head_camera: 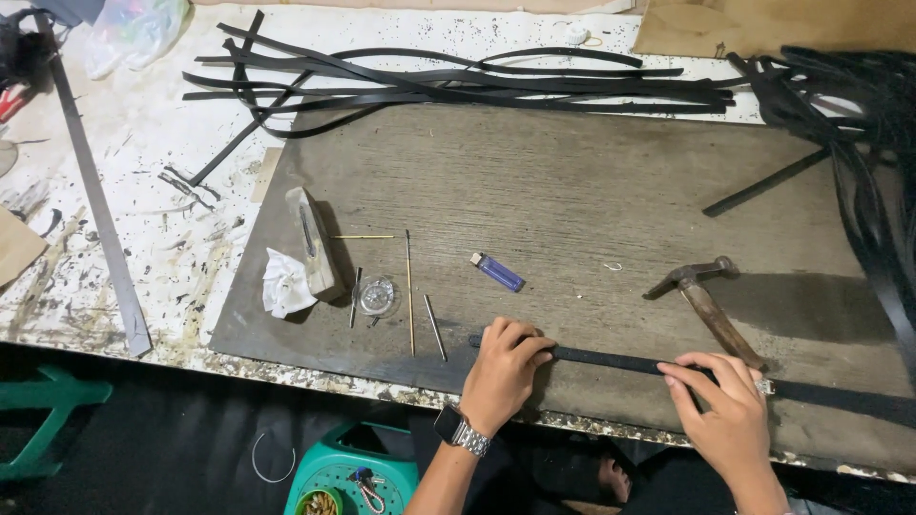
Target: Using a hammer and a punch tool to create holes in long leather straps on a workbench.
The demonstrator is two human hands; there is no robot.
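My left hand (503, 370) and my right hand (722, 405) both press down flat on a long thin black leather strap (611, 361). It lies near me on the dark wooden board (572, 191) on the counter (143, 124). A rusty old hammer (706, 296) lies just behind my right hand.

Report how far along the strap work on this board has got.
Looks done: many black strips lie cut in a pile at the table's far edge. In hand: the left hand and right hand press one black strap flat on the wooden board. Apparently left: the hammer, blue lighter and thin rods lie untouched, so no further step on this strap shows yet.
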